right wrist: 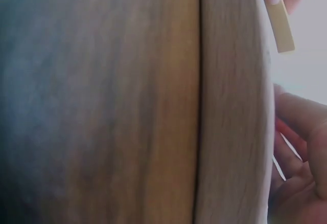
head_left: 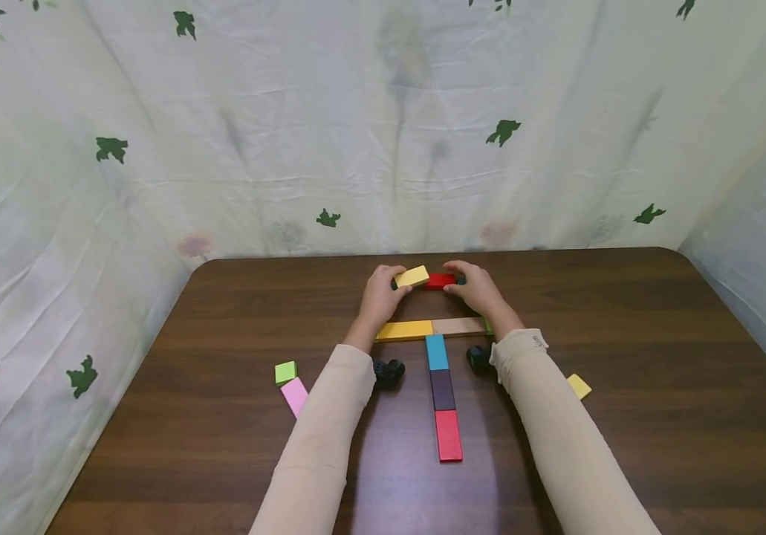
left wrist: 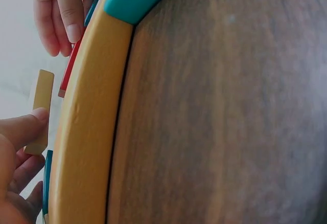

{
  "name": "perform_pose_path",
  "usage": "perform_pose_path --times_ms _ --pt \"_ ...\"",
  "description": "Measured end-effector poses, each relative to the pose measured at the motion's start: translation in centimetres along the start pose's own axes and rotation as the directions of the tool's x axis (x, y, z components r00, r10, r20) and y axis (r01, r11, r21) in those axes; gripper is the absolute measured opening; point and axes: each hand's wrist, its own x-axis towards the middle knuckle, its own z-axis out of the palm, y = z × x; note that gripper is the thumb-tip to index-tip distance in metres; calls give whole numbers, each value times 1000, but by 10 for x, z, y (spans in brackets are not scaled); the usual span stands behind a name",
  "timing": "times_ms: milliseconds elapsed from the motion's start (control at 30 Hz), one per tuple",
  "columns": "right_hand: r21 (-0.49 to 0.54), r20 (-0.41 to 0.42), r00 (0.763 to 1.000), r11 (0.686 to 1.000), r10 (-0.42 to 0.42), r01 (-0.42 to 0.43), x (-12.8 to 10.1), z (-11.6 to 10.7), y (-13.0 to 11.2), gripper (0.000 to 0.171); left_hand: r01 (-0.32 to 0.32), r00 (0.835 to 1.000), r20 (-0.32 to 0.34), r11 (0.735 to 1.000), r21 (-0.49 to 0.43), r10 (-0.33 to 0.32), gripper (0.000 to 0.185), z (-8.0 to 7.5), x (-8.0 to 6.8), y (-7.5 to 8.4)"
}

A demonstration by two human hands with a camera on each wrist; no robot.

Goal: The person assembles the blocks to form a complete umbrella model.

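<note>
At the far side of the table, my left hand (head_left: 379,293) pinches a yellow block (head_left: 412,276) between thumb and fingers. The yellow block is tilted and raised, its right end close to a red block (head_left: 439,281). In the left wrist view, a teal block (left wrist: 48,178) shows below the raised yellow block (left wrist: 43,93). My right hand (head_left: 480,288) has its thumb and fingers around the right part of the red block. A dark teal block (head_left: 461,281) sits beside it, partly hidden by that hand.
Nearer, a yellow block (head_left: 404,331) and a light wooden block (head_left: 459,326) form a crossways row. A column of blue (head_left: 436,351), dark purple (head_left: 443,389) and red (head_left: 448,435) blocks runs toward me. Loose green (head_left: 285,372), pink (head_left: 294,395) and yellow (head_left: 579,386) blocks lie at the sides.
</note>
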Motion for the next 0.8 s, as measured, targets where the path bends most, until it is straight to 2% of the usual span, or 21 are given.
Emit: perform_pose_path --times_ms 433,800 --pt "-50 -20 1000 999 15 -16 -2 2 2 37 35 999 13 999 4 -35 38 2 0 0" --pt "-87 -58 998 996 16 -21 0 3 4 34 55 998 -4 998 -4 -55 38 4 1 -2"
